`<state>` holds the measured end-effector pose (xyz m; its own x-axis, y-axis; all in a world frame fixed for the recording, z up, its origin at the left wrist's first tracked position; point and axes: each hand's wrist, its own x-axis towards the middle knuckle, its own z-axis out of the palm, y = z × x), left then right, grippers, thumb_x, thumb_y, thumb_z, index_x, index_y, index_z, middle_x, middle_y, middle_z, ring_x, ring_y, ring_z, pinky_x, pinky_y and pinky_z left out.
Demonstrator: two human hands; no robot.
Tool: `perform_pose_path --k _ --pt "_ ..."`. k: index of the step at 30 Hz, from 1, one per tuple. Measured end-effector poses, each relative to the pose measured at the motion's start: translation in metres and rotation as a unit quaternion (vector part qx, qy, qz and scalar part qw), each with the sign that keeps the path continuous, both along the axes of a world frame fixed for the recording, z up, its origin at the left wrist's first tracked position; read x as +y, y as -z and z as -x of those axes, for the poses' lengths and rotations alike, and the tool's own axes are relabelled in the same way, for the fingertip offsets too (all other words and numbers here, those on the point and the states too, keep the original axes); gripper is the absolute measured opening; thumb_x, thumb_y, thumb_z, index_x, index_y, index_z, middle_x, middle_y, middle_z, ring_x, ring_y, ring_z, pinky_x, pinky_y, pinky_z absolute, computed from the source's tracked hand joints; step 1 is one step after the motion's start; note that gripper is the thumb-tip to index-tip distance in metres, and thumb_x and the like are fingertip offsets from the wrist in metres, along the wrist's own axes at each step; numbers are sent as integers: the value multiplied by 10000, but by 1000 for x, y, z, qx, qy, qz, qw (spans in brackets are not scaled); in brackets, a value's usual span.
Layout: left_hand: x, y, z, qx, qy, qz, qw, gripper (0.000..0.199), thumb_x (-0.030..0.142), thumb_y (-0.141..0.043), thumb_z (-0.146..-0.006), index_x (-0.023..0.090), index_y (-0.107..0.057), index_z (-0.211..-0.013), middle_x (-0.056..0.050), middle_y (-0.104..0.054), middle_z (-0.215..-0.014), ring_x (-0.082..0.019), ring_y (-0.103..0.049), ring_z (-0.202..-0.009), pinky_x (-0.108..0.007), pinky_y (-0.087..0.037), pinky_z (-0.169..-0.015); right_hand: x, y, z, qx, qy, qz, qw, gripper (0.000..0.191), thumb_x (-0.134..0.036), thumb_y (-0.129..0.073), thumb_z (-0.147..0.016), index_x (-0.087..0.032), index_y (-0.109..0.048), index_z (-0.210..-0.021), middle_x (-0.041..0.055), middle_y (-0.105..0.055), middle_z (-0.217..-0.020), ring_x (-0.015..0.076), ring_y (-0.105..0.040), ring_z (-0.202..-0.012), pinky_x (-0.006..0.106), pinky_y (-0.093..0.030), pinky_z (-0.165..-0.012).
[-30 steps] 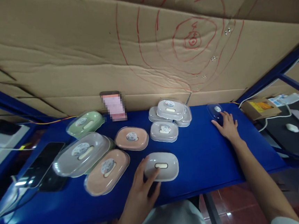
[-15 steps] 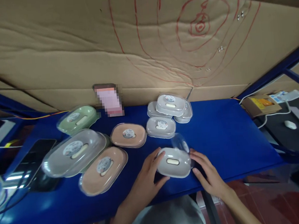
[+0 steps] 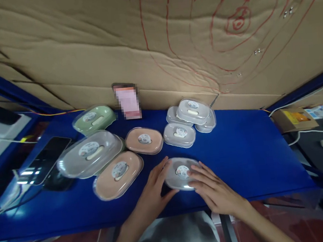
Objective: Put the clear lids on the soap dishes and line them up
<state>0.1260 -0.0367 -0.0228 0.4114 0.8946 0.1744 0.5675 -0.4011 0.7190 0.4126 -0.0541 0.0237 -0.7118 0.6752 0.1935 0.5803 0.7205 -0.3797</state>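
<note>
A small grey oval box [image 3: 170, 183] rests near the front of the blue table. Over it sits a clear plastic lid [image 3: 195, 162] with a round printed sticker. My left hand [image 3: 156, 187] grips the left end of the box, fingers behind and thumb in front. On the right end, my right hand [image 3: 212, 188] holds the clear lid, its fingers laid across the top and partly covering the sticker. Whether the lid is seated all round cannot be seen. Just behind is another grey lidded box [image 3: 170, 135].
Several grey boxes [image 3: 203, 111] are stacked at the back. Left of my hands lie two peach boxes [image 3: 136, 138], a larger grey box [image 3: 69, 163] and a green box [image 3: 107, 112]. A phone [image 3: 127, 101] leans against the cardboard wall [image 3: 88, 59]; a black device [image 3: 47, 161] lies far left.
The clear lid, tilted at the back right of the grey box before, now lies over it. My right hand has moved left onto the lid. The camera view has shifted slightly.
</note>
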Motion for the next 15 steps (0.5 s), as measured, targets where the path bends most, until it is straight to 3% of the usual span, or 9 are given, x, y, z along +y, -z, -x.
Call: perform_pose_path --k 5,9,12,15 --pt "9 -1 5 10 11 -20 1000 925 292 -815 -927 416 -291 -1679 -90 -500 -1647 -320 -541 -1480 -534 -515 -1203 5 17 10 -37 22 -66 997 529 -256 -599 -1068 -231 -507 -1588 106 -487 -1670 309 -330 -1623 613 -401 -1281" --pt "8 -1 2 16 22 -8 1000 919 276 -809 -932 400 -288 -1679 -105 -478 -1657 -317 -534 -1491 -534 -520 -1198 1 28 8 -45 50 -95 993 518 -251 -610 -1063 -281 -538 -1575 83 -521 -1648 309 -394 -1591 592 -436 -1265" --pt "1 0 1 31 35 1 999 847 265 -740 -983 385 -281 -1685 -106 -422 -1702 -295 -557 -1478 -479 -567 -1154 -6 34 -25 -42 110 -106 987 554 -260 -615 -1053 -304 -514 -1596 85 -524 -1644 324 -419 -1576 588 -464 -1239" --pt "-8 -1 5 32 13 -29 999 668 284 -644 -1046 354 -369 -1650 -106 -462 -1670 -258 -628 -1401 -416 -611 -1096 -3 39 -86 -20 256 -131 958 591 -262 -608 -1050 -316 -472 -1622 108 -509 -1648 354 -432 -1563 621 -467 -1213"
